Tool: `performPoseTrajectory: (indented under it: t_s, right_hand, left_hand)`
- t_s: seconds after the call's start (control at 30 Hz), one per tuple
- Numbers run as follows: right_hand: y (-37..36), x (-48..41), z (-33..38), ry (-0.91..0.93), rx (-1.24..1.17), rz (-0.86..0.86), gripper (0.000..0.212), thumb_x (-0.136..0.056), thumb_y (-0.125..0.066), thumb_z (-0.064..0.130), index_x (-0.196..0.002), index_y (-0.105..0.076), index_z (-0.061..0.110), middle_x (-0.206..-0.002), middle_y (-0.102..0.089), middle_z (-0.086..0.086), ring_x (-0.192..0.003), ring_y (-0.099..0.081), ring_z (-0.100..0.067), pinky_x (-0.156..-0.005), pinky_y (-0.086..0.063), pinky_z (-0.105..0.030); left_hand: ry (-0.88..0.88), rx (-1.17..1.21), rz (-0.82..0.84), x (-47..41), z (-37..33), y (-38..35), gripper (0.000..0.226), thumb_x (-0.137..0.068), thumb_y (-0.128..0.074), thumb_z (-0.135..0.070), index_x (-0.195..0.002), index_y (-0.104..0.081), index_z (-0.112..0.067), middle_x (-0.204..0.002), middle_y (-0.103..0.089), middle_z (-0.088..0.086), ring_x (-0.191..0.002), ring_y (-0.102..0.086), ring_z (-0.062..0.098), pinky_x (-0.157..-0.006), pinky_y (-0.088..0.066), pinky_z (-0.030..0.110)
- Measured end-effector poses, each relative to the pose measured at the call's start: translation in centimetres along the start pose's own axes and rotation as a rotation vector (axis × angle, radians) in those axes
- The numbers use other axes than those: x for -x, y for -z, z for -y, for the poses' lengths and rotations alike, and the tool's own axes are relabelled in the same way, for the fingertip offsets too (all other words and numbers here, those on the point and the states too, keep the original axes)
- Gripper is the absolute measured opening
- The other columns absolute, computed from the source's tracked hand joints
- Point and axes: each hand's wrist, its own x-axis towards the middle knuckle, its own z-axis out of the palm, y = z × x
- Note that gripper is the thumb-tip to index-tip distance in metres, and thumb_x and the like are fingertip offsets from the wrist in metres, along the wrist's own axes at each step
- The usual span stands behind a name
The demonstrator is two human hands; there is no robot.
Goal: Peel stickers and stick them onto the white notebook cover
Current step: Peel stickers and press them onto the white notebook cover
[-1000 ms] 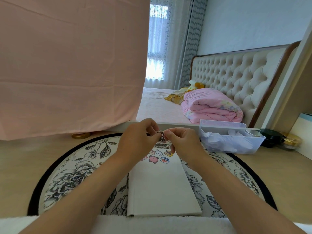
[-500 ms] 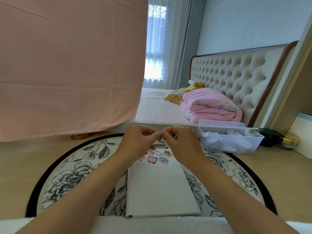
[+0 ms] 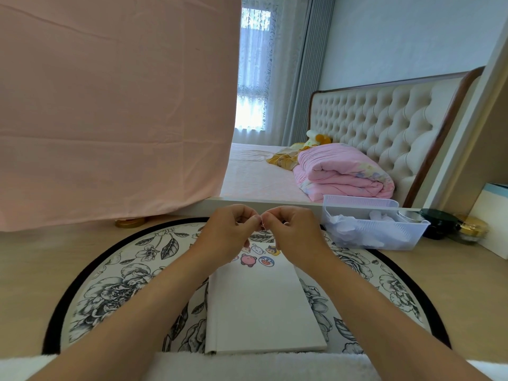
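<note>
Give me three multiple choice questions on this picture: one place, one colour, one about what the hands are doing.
1. The stuck stickers sit on the notebook cover's: A near edge, B far end, C middle.
2. The folded blanket is: A pink, B green, C black.
3. The left hand and right hand: A lie flat, B pinch a small sticker together, C lift the notebook.
B, they cluster at the far end; A, its folds are pink; B, the fingertips meet on it.
</note>
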Motion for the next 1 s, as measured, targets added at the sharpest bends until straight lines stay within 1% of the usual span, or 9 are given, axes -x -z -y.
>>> performPoseTrajectory:
  t_s: [0.17,0.3,0.37,0.43,0.6,0.67,0.8,0.9,1.0]
  right_hand:
    - [0.1,0.1,0.5,-0.053,-0.106,0.027,0.02,-0.094,-0.064,0.017,-0.078,-0.076,0.021,-0.071,-0.072,0.005,-0.045,-0.053,-0.002,-0.049,-0.048,-0.02]
    - [0.1,0.2,0.5,-0.156,-0.185,0.074,0.019,-0.096,-0.061,0.02,-0.083,-0.074,0.018,-0.073,-0.072,0.006,-0.049,-0.056,-0.01,-0.046,-0.045,-0.021]
    - [0.2,0.1,0.6,-0.202,-0.27,0.081,0.016,-0.095,-0.062,0.021,-0.084,-0.074,0.017,-0.083,-0.075,0.002,-0.052,-0.058,-0.014,-0.046,-0.042,-0.023]
    - [0.5,0.0,0.6,-0.204,-0.309,0.083,0.011,-0.093,-0.068,0.024,-0.087,-0.075,0.019,-0.089,-0.076,0.0,-0.055,-0.059,-0.016,-0.046,-0.043,-0.024]
    - [0.8,0.0,0.5,-0.157,-0.295,0.061,0.006,-0.09,-0.074,0.021,-0.085,-0.079,0.022,-0.086,-0.078,0.002,-0.056,-0.061,-0.014,-0.047,-0.044,-0.023]
    - [0.9,-0.1,0.5,-0.181,-0.296,0.057,0.008,-0.09,-0.073,0.021,-0.084,-0.078,0.022,-0.085,-0.078,0.001,-0.056,-0.061,-0.014,-0.046,-0.043,-0.024]
    - [1.4,-0.3,0.5,-0.233,-0.32,0.076,0.009,-0.089,-0.074,0.024,-0.082,-0.077,0.021,-0.08,-0.075,0.004,-0.058,-0.061,-0.013,-0.048,-0.044,-0.025]
    - [1.9,-0.4,0.5,-0.231,-0.295,0.066,0.011,-0.089,-0.075,0.025,-0.079,-0.076,0.02,-0.073,-0.073,0.006,-0.053,-0.058,-0.01,-0.045,-0.042,-0.02]
    - [2.4,-0.7,0.4,-0.201,-0.263,0.061,0.011,-0.091,-0.074,0.023,-0.081,-0.075,0.019,-0.064,-0.07,0.01,-0.048,-0.054,-0.006,-0.043,-0.04,-0.013]
  left_hand:
    - [-0.006,-0.012,0.025,-0.2,0.3,0.1,0.016,-0.097,-0.06,-0.025,-0.084,-0.07,-0.023,-0.083,-0.073,-0.003,-0.056,-0.059,0.005,-0.053,-0.043,0.018]
    - [-0.008,0.0,0.041,-0.2,0.2,0.2,0.015,-0.097,-0.059,-0.023,-0.085,-0.068,-0.02,-0.072,-0.065,0.0,-0.06,-0.055,0.007,-0.052,-0.041,0.016]
    - [-0.001,0.033,0.055,-0.3,0.3,0.2,0.014,-0.097,-0.059,-0.023,-0.086,-0.067,-0.019,-0.081,-0.066,0.014,-0.068,-0.055,0.015,-0.055,-0.044,0.025]
    - [0.013,0.068,0.069,-0.3,0.3,0.3,0.014,-0.097,-0.058,-0.025,-0.086,-0.065,-0.02,-0.092,-0.067,0.02,-0.072,-0.057,0.02,-0.059,-0.049,0.032]
    - [0.017,0.084,0.08,-0.4,0.2,0.4,0.013,-0.098,-0.059,-0.031,-0.086,-0.063,-0.028,-0.096,-0.071,0.014,-0.09,-0.07,0.027,-0.062,-0.057,0.029]
    - [0.007,0.09,0.072,-0.4,0.2,0.3,0.011,-0.098,-0.06,-0.03,-0.088,-0.065,-0.028,-0.095,-0.071,0.011,-0.09,-0.07,0.025,-0.063,-0.058,0.028]
    - [0.004,0.129,0.027,-0.1,0.0,0.0,0.013,-0.099,-0.059,-0.02,-0.104,-0.071,-0.021,-0.097,-0.073,-0.002,-0.086,-0.071,0.009,-0.064,-0.061,0.03]
    - [0.023,0.196,0.013,0.1,-0.2,-0.4,0.018,-0.1,-0.058,-0.019,-0.106,-0.074,-0.022,-0.098,-0.076,-0.008,-0.088,-0.072,0.01,-0.062,-0.06,0.032]
    - [0.078,0.264,-0.015,0.2,-0.9,-1.1,0.016,-0.097,-0.063,-0.027,-0.105,-0.076,-0.023,-0.096,-0.077,-0.008,-0.087,-0.073,0.01,-0.061,-0.058,0.03]
